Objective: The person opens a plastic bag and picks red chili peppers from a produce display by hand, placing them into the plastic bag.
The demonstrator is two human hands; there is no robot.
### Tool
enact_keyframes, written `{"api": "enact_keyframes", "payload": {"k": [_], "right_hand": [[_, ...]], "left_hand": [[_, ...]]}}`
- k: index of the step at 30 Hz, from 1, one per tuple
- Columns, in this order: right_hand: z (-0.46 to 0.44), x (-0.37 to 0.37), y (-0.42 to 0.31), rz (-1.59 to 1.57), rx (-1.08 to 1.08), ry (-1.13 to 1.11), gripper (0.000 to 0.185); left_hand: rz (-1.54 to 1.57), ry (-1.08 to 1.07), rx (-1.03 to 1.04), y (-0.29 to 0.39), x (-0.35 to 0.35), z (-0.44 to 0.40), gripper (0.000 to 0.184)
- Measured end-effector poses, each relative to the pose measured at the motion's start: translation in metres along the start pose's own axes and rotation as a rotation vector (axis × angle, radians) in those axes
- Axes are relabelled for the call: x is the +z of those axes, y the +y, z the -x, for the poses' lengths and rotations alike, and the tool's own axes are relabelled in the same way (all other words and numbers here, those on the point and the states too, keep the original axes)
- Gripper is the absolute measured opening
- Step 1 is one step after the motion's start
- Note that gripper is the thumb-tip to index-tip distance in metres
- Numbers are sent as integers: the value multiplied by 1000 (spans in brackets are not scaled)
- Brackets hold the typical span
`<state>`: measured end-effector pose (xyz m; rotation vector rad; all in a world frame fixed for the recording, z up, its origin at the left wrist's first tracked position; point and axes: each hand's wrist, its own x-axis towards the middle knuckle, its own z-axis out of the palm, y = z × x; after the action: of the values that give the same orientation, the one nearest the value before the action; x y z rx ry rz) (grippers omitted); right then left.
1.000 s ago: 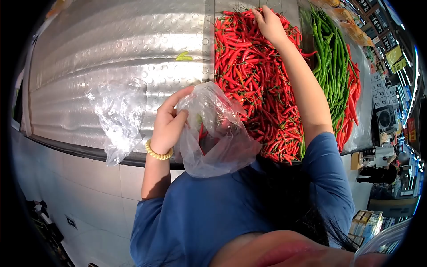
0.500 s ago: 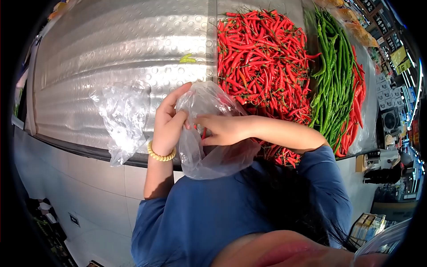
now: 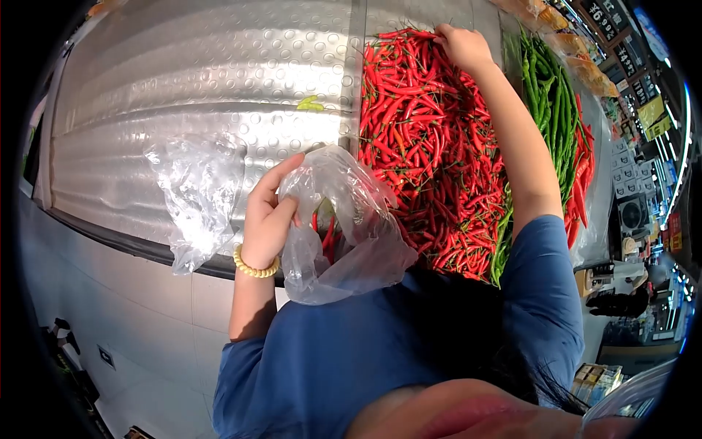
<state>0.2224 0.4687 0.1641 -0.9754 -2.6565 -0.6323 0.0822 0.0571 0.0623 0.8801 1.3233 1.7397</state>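
My left hand (image 3: 269,219), with a yellow beaded bracelet at the wrist, grips the rim of a clear plastic bag (image 3: 344,271). The bag hangs open at the counter's front edge, and a few red chili peppers (image 3: 329,238) show inside. At the far edge of a big heap of red chili peppers (image 3: 431,139), my right hand (image 3: 464,47) rests with its fingers bent down onto the topmost chilies. Its fingertips are partly hidden, so what they pinch cannot be made out.
A crumpled clear plastic bag (image 3: 197,190) lies on the dimpled metal counter (image 3: 219,66), left of my left hand. Two small light-green pieces (image 3: 310,104) lie farther back. Long green peppers (image 3: 547,95) and larger red peppers (image 3: 579,175) are heaped to the right.
My right hand has come out of the bag and reached forward and right to the far edge of the red chili heap. The left hand with the bag has moved slightly.
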Motion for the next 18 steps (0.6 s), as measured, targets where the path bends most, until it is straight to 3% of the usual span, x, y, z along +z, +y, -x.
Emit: {"api": "enact_keyframes", "payload": {"k": [2,4,5,6,9,10,12,16,18], "right_hand": [[-3,-21,9,-2,1,65,23],[-14,-26,30,-295,40,60,22],[-14,-30,36,-584,83,75,22],[-14,-30,43,-1080,125,42,16],[-14,-30,67,-1514,-29,121,13],[-5,-37,69,-1518,167,121,16],[0,-31,73,-1302,340,207,21],[28,-5,70,-1207,363,13,24],[38,15,58,-1065,360,65,27]], "left_hand": [[-1,1,-6,0,1,-1,53],[-9,-5,-14,-1,2,-2,53],[-6,-4,-22,-1,2,-3,53],[-3,-3,-29,-2,3,-3,53],[9,5,-30,-3,4,-4,53],[12,8,-29,-4,4,-5,53],[2,-3,-41,-3,6,-5,53],[-19,-50,-52,-4,9,-6,54],[-25,-53,-39,-4,12,-5,54]]}}
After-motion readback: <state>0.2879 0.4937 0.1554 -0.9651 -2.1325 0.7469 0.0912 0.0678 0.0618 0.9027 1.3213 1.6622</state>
